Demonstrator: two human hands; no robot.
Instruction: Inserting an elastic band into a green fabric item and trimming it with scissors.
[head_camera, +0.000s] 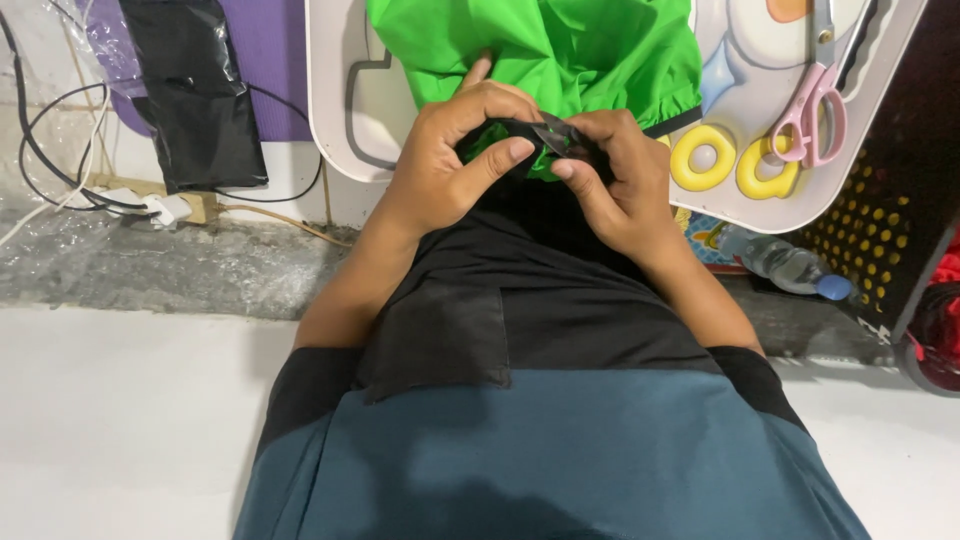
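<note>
Hands closed on black trim and a small cutter

Fabric work sits right in front of me at the edge of the white tray table (335, 120). My left hand (450, 150) is curled shut around a strip of black fabric (500, 130), thumb pressed along its near side and fingers wrapped over the top. My right hand (620, 175) is closed too, pinching a small dark metal cutter (553, 133) between thumb and forefinger; its tip meets the black strip just where my two hands come together. Whether its blades are parted I cannot tell. The black strip runs along the edge of a bright green garment (560, 50), which lies heaped on the tray behind my hands. More black cloth drapes down from my hands over my lap. Pink-handled scissors (812, 105) lie on the tray well off to the right, beside two yellow rings (730, 160). A plastic bottle (785, 265) lies on the floor below them.
</note>
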